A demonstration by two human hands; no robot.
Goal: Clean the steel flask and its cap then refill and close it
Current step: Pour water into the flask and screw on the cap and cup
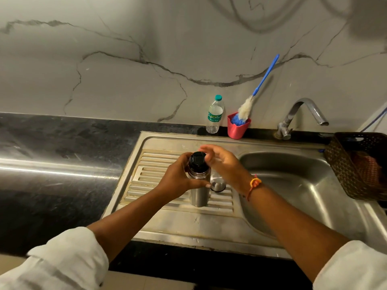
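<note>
Head view. We see the steel flask [199, 191] standing upright on the ribbed drainboard [150, 164] of the sink. The left hand [178, 178], at the flask's 9 o'clock, wraps curled fingers round its body; the right hand [224, 162], at 2 o'clock, pinches the black stopper [198, 161] seated in the flask's mouth. The steel cap [218, 183] sits just beside the flask at 3 o'clock. At 12 o'clock, by the wall, we note a water bottle [214, 116] and a red cup [237, 129] holding a brush [266, 76]; the tap [301, 114] and basket [343, 164] lie toward 2 o'clock
</note>
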